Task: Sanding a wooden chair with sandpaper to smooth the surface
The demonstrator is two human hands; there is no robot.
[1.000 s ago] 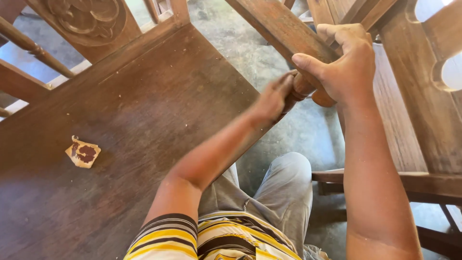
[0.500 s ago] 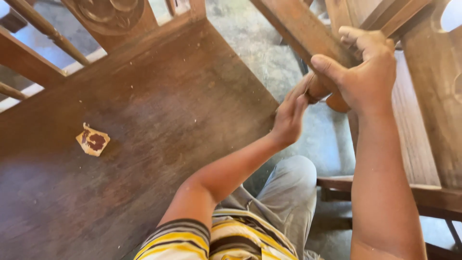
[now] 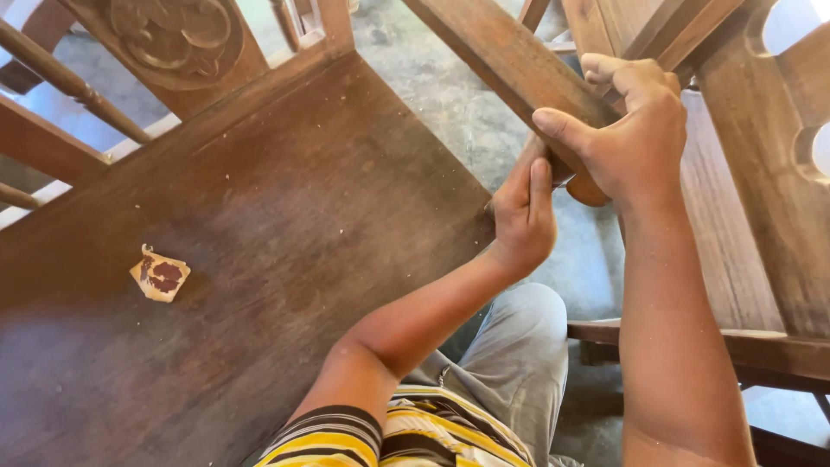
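Fingers of the right hand (image 3: 635,138) clench a slanted wooden chair rail (image 3: 510,60) above the concrete floor (image 3: 458,104), while the left hand (image 3: 523,212) presses flat against its rounded end (image 3: 588,188), grasping nothing visible. Stiff, solid hardwood, best held around the rail. Worn sandpaper (image 3: 159,275) lies on the seat board (image 3: 277,242).

- my right hand (image 3: 631,138) covers the rounded end of the wooden armrest (image 3: 510,60)
- can't see what my left hand (image 3: 523,212) presses there
- carved panel (image 3: 169,39) cut off up top
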